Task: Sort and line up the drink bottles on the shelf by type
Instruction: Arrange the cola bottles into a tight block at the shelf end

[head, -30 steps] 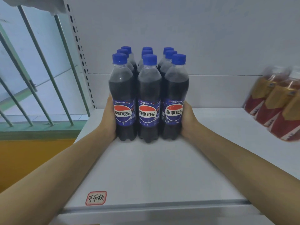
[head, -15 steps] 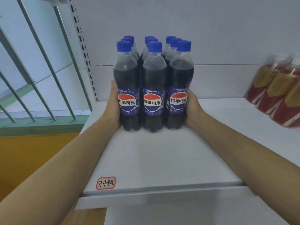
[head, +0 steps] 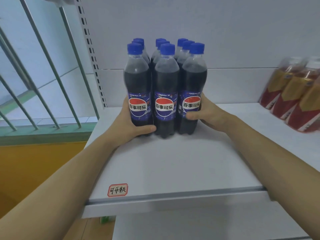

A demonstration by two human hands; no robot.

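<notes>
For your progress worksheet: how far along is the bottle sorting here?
Done: nine cola bottles stand grouped three by three. In hand: left hand and right hand squeeze the block's sides. Left: seating it by the label; the blurred tea bottles beside look separate already.

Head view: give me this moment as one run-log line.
left hand: grips cola block's left side | right hand: grips its right side | blue-capped dark cola bottles: upright block on white shelf | amber red-labelled bottles: far right

To my left: green window bars [head: 52,66] over an orange wall [head: 34,170]; red-edged handwritten sticker [head: 117,190] sits nr the front edge.
</notes>
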